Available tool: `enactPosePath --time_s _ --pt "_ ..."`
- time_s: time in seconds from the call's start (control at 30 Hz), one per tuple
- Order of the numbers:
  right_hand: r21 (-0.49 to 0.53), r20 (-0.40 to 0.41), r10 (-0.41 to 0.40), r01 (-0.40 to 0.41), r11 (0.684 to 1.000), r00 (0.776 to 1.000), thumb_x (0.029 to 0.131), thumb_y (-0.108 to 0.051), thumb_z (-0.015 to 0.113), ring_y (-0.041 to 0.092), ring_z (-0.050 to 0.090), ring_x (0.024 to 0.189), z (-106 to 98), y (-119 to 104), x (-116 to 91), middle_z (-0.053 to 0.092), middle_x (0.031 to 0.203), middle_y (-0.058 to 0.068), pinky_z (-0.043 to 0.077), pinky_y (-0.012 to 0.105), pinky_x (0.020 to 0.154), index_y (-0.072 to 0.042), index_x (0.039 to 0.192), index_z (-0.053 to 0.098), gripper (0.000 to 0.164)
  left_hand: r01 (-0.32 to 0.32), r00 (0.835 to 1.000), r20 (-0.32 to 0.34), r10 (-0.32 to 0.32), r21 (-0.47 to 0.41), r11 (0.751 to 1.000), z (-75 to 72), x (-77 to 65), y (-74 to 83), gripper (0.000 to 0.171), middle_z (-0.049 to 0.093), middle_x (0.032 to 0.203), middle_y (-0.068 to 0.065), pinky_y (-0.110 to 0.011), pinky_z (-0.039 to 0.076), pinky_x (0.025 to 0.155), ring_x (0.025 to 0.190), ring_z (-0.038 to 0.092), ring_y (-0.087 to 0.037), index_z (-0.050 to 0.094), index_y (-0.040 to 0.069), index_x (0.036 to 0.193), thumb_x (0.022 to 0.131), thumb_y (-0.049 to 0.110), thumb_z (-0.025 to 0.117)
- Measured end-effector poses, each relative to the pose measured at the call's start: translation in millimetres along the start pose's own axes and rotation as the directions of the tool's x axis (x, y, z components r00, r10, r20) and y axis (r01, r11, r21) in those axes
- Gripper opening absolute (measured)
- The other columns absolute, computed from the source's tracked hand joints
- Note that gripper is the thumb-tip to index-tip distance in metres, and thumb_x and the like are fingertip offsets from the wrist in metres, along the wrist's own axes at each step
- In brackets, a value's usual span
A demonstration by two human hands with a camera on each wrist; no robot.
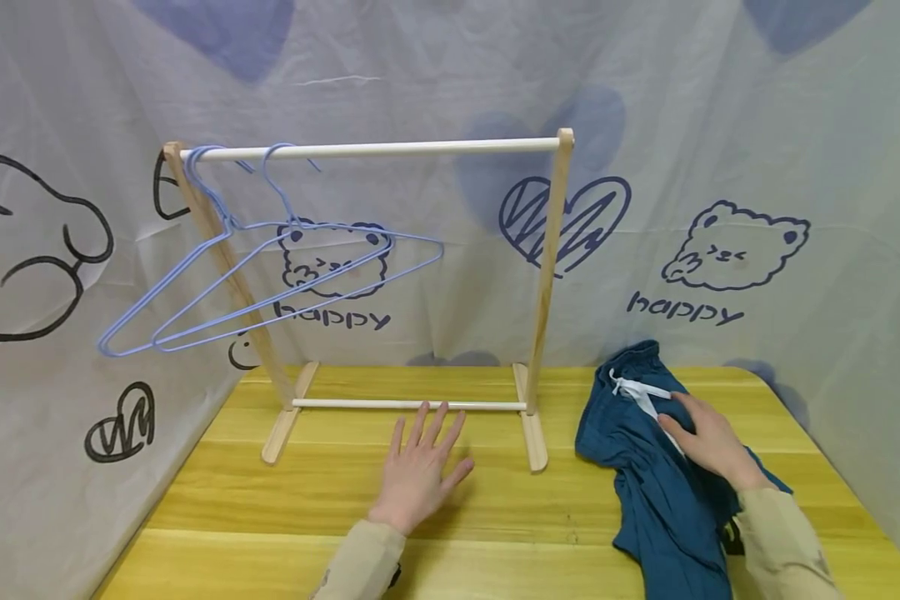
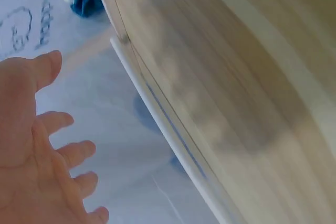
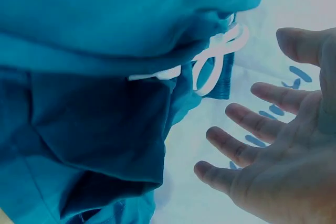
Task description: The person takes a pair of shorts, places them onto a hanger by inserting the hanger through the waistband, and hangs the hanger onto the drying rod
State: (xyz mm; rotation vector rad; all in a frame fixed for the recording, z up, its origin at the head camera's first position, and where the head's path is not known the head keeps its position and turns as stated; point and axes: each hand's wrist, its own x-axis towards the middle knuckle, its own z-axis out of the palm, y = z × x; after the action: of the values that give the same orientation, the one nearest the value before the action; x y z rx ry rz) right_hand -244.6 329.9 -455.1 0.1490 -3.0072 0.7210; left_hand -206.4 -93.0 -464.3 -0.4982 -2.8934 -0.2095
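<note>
Dark teal drawstring trousers (image 1: 656, 467) lie rumpled on the right of the table, with a white drawstring (image 1: 640, 388) tied in a bow at the waistband. Just over them is my right hand (image 1: 716, 442); the right wrist view has this hand (image 3: 283, 135) with fingers extended and apart from the cloth (image 3: 105, 114). My left hand (image 1: 416, 479) hovers palm down over the table's middle, fingers spread, near the rack's lower white bar (image 1: 412, 405). In the left wrist view, the left hand (image 2: 37, 145) holds nothing.
A wooden rack (image 1: 547, 275) with a white top bar (image 1: 420, 149) stands at the back of the wooden table (image 1: 510, 517). Several blue hangers (image 1: 225, 229) hang at its left end. Behind it is a printed white cloth (image 1: 450, 75) with hearts and bears.
</note>
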Motion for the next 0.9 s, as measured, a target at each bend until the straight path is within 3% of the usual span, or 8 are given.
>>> enactPosePath --time_s 0.13,0.3,0.5,0.73,0.9 --pt "-0.033 -0.015 0.018 -0.019 0.999 1.0 0.103 -0.022 0.051 0.065 0.039 0.125 -2.6 7.3 4.9 0.037 0.14 0.048 0.034 0.074 0.103 0.018 0.143 0.037 0.058 -0.123 0.992 0.015 0.122 0.096 0.988 2.6 6.6 16.3 0.066 0.031 0.166 -0.001 -0.053 0.019 0.125 0.156 0.024 -0.027 0.033 0.029 0.158 0.1 0.059 0.047" --pt "-0.087 -0.021 0.082 -0.083 0.993 0.996 0.098 -0.019 0.053 0.065 0.041 0.117 -5.1 16.2 10.1 0.04 0.134 0.049 0.036 0.074 0.099 0.017 0.139 0.04 0.057 -0.282 0.959 0.051 0.278 0.182 0.942 7.3 15.0 38.7 0.065 0.03 0.166 0.003 -0.049 0.023 0.125 0.156 0.026 -0.024 0.03 0.034 0.158 0.101 0.063 0.041" --pt "-0.122 0.045 0.136 -0.13 0.984 0.99 0.095 -0.027 0.06 0.062 0.043 0.112 -9.9 24.7 16.0 0.042 0.129 0.049 0.039 0.071 0.095 0.017 0.138 0.041 0.065 -0.439 0.899 0.084 0.431 0.202 0.876 15.1 25.1 65.7 0.065 0.031 0.166 0.007 -0.045 0.024 0.125 0.156 0.026 -0.02 0.029 0.037 0.158 0.101 0.066 0.037" --pt "-0.092 0.162 0.127 -0.113 0.989 0.979 0.094 -0.035 0.066 0.058 0.049 0.115 -5.4 33.3 24.2 0.047 0.13 0.047 0.043 0.067 0.099 0.023 0.132 0.043 0.073 -0.544 0.835 0.179 0.521 0.125 0.83 21.9 42.3 96.2 0.067 0.021 0.169 0.008 -0.043 0.019 0.127 0.158 0.019 -0.016 0.019 0.038 0.161 0.101 0.067 0.033" --pt "-0.069 0.262 0.184 -0.172 0.983 0.947 0.094 -0.038 0.067 0.057 0.049 0.117 -3.2 36.4 27.1 0.043 0.135 0.046 0.043 0.064 0.101 0.024 0.133 0.039 0.078 -0.629 0.76 0.273 0.59 0.077 0.774 23.1 51.4 124.3 0.07 0.016 0.17 0.009 -0.037 0.026 0.125 0.158 0.018 -0.014 0.011 0.041 0.161 0.1 0.07 0.03"
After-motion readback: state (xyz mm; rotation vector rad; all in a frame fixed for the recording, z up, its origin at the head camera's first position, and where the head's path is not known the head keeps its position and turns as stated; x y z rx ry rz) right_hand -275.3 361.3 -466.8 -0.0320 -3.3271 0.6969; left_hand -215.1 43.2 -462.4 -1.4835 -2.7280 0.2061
